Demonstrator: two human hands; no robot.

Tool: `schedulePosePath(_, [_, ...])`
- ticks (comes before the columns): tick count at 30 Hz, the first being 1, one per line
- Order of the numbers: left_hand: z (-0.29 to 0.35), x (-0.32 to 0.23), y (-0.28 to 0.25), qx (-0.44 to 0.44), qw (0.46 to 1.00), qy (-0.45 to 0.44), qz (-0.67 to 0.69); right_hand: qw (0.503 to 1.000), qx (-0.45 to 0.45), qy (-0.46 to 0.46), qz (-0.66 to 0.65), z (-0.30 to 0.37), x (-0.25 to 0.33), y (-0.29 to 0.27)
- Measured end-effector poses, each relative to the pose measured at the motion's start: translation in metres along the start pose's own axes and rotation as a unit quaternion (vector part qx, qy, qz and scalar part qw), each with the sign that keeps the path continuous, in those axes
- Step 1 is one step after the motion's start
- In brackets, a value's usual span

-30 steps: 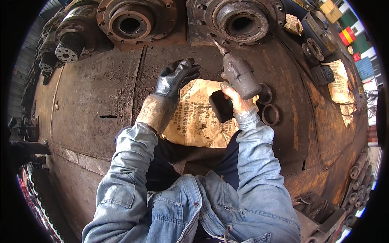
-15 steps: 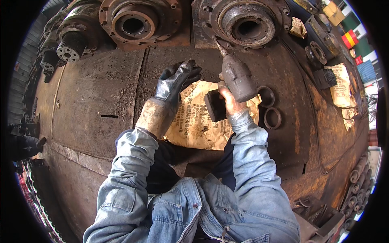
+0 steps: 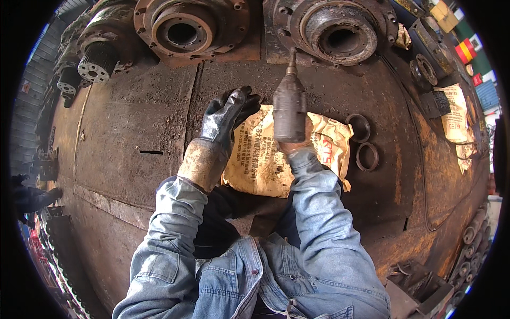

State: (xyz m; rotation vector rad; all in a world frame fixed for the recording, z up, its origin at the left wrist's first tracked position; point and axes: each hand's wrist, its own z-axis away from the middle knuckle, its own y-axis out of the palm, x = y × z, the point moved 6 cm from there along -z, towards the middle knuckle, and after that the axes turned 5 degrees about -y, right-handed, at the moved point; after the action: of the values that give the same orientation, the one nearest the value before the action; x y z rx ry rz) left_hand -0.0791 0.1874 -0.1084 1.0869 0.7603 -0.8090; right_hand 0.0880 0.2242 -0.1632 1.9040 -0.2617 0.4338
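My left hand [image 3: 226,114], in a dark glove with a tan cuff, rests flat with fingers spread on the rusty steel table [image 3: 122,127], at the left edge of a yellowish printed sack [image 3: 265,159]. My right hand [image 3: 295,141] grips a greasy grey pneumatic tool [image 3: 289,106] held upright over the sack. The tool's tip points at the round rusty hub housing [image 3: 340,37] at the far edge. Most of the right hand is hidden under the tool.
A second flanged hub [image 3: 183,32] and a toothed gear shaft [image 3: 95,61] sit at the far left. Two metal rings [image 3: 364,141] lie right of the sack. Another sack [image 3: 457,119] and dark parts lie far right. A crate [image 3: 419,287] stands lower right.
The right hand has swung the tool from tilted right to upright and moved it leftward over the sack. The left hand stays flat on the table.
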Motion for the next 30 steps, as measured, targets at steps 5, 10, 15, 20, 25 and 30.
schedulePosePath(5, [0.004,-0.011,-0.003,0.011,1.000,-0.013,0.008,0.813,-0.120,-0.092,0.562,0.014,0.018,-0.022])
schedulePosePath(10, [0.004,-0.007,-0.005,0.019,0.999,-0.027,0.015,0.917,-0.123,-0.020,0.378,0.025,0.026,-0.010])
schedulePosePath(15, [0.006,-0.012,-0.002,0.015,0.999,-0.029,0.010,0.922,-0.122,0.021,0.366,0.022,0.035,0.006])
schedulePosePath(20, [0.009,-0.006,0.006,0.028,0.999,-0.035,0.024,0.874,-0.110,0.014,0.474,0.021,0.053,0.020])
schedulePosePath(25, [0.004,0.004,0.008,0.045,0.999,-0.007,-0.024,0.737,-0.041,-0.006,0.675,-0.003,0.068,0.015])
schedulePosePath(30, [0.006,0.001,0.014,0.029,0.999,-0.028,-0.029,0.676,0.023,-0.102,0.730,-0.013,0.085,0.061])
